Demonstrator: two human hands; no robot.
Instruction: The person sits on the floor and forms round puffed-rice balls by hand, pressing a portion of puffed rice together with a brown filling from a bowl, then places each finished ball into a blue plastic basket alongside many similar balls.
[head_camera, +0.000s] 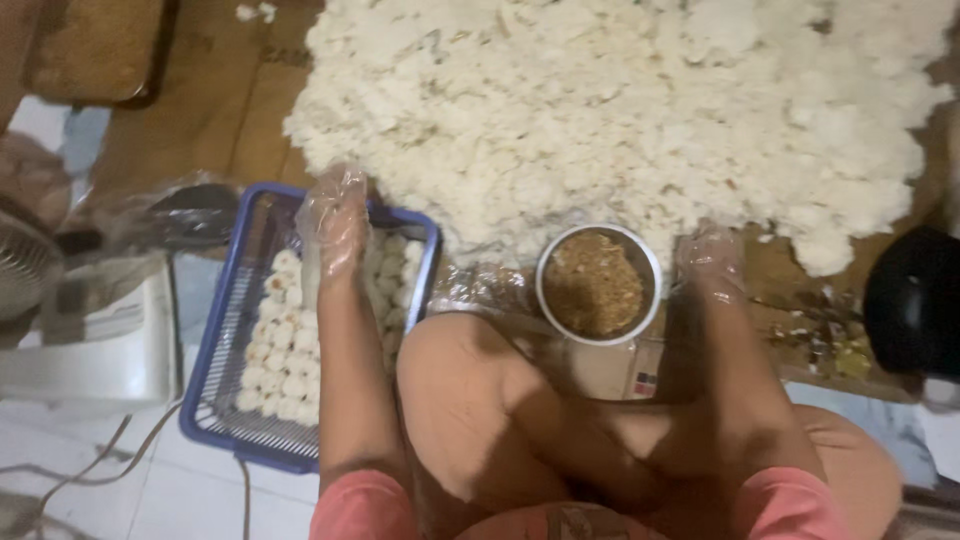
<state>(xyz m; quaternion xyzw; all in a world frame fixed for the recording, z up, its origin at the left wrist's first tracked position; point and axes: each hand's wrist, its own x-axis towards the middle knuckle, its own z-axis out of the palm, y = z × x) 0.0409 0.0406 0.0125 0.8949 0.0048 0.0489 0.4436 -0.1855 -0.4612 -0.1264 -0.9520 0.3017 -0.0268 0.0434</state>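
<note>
Hovering over the blue basket (215, 400), the left hand (333, 225) (gloved).

Brown cardboard sheet (200, 120) spread flat over pale tiled floor (180, 490). On the cardboard: a wide heap of white shredded stuff (620, 110), and just at its near edge a round white bowl (598, 285) of brown crumbs. Right of the bowl, scattered brownish scraps (825, 345) and a dark rounded object (915, 300), partly cut off. At the cardboard's left edge, half on the tiles, a blue mesh basket (225, 400) with rows of small pale balls. Thin cords (110, 460) trailing across the tiles.
</note>
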